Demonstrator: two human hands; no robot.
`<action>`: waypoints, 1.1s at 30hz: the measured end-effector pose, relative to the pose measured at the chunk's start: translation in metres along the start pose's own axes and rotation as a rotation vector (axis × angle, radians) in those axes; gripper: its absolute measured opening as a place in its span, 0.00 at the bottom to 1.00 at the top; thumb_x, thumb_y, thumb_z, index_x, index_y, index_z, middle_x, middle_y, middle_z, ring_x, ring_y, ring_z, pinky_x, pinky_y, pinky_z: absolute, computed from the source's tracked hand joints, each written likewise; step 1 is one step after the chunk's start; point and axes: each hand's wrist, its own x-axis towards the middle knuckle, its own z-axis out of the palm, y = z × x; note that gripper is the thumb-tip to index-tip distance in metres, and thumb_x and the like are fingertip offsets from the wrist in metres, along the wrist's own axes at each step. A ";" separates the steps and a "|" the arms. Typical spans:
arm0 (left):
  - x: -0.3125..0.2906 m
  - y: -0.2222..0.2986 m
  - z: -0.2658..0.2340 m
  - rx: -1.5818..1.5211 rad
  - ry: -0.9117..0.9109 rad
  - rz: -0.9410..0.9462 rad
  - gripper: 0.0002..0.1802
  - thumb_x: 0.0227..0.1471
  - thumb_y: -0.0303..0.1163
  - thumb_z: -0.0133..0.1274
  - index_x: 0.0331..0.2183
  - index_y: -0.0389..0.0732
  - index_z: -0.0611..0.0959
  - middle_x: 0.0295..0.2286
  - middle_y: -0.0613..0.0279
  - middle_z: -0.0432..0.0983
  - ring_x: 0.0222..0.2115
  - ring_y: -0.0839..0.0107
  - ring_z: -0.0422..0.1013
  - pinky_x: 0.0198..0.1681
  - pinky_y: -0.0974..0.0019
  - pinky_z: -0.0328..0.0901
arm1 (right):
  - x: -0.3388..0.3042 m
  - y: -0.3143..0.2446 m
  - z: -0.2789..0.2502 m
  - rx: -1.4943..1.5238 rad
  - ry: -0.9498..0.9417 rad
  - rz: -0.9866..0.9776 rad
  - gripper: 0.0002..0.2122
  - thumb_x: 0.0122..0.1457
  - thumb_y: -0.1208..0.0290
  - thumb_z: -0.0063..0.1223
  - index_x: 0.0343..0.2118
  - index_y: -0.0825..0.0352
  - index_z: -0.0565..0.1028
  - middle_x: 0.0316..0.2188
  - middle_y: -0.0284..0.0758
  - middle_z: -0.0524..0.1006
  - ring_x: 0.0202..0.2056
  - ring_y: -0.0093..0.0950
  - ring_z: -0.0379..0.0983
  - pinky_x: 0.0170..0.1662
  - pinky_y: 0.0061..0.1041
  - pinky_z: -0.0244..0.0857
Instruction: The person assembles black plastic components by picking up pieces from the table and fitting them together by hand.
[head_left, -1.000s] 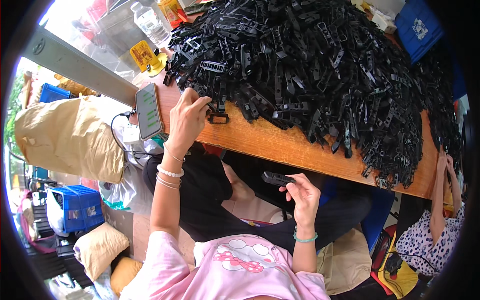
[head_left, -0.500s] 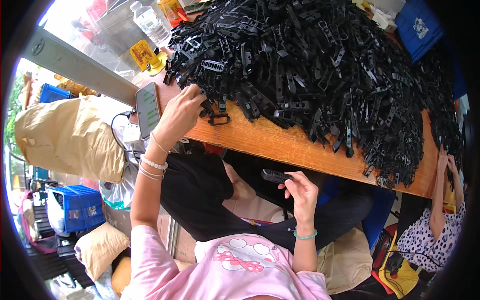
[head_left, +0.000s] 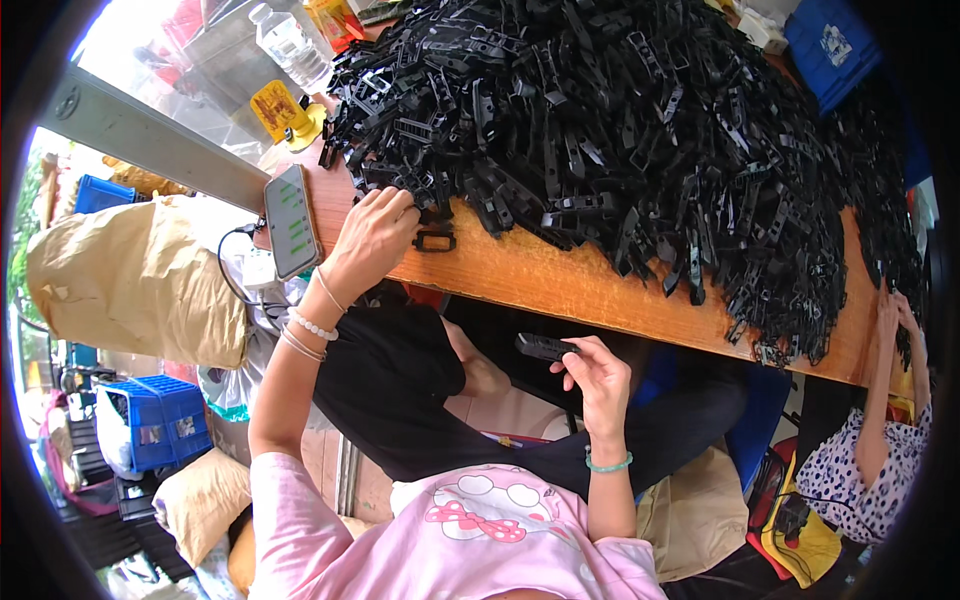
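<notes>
A huge heap of black plastic parts (head_left: 560, 130) covers much of the wooden table (head_left: 520, 262). My left hand (head_left: 376, 232) is at the heap's near left edge, fingers pinched together. Whatever lies between its fingertips is hidden. Beside those fingers a small black rectangular frame (head_left: 435, 241) rests on the bare wood. My right hand (head_left: 598, 378), in front of the table edge and above my lap, holds a narrow black plastic piece (head_left: 545, 347) between thumb and fingers. The piece points leftward, roughly level.
Left of my left hand a phone (head_left: 291, 222) leans upright, a cable nearby. Behind it stand a yellow holder (head_left: 283, 115) and a clear bottle (head_left: 290, 45). A blue bin (head_left: 835, 50) sits far right. Another person's arms (head_left: 885, 350) reach to the heap at the right edge.
My left hand has shifted slightly right and toward me along the heap's edge. The right hand keeps hold of the black plastic piece, almost in the same place.
</notes>
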 end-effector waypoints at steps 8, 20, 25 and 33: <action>0.009 0.036 -0.003 -0.133 0.118 -0.052 0.08 0.38 0.25 0.58 0.25 0.37 0.76 0.29 0.60 0.66 0.31 0.63 0.65 0.36 0.63 0.62 | 0.003 0.000 0.008 -0.014 -0.006 -0.014 0.09 0.55 0.81 0.53 0.39 0.77 0.74 0.33 0.34 0.72 0.30 0.21 0.74 0.25 0.14 0.63; -0.002 0.079 0.001 -1.295 0.568 -0.690 0.09 0.50 0.18 0.50 0.33 0.36 0.68 0.36 0.55 0.73 0.29 0.72 0.72 0.34 0.73 0.66 | 0.008 0.000 0.008 -0.011 0.021 -0.050 0.09 0.55 0.80 0.54 0.39 0.77 0.75 0.34 0.35 0.72 0.31 0.21 0.74 0.27 0.14 0.65; 0.004 0.120 -0.026 -1.587 -0.329 -0.801 0.21 0.51 0.26 0.53 0.48 0.35 0.75 0.30 0.64 0.73 0.26 0.80 0.68 0.34 0.75 0.64 | 0.000 -0.026 0.006 -0.135 -0.140 -0.299 0.10 0.50 0.81 0.58 0.37 0.73 0.77 0.33 0.37 0.75 0.29 0.22 0.72 0.30 0.16 0.66; 0.005 0.155 -0.039 -1.210 -0.380 -0.514 0.30 0.44 0.29 0.62 0.49 0.31 0.72 0.26 0.57 0.76 0.23 0.77 0.70 0.27 0.72 0.66 | -0.008 -0.035 0.004 -0.559 -0.010 -0.561 0.10 0.47 0.78 0.60 0.35 0.70 0.78 0.32 0.39 0.75 0.24 0.24 0.71 0.26 0.20 0.64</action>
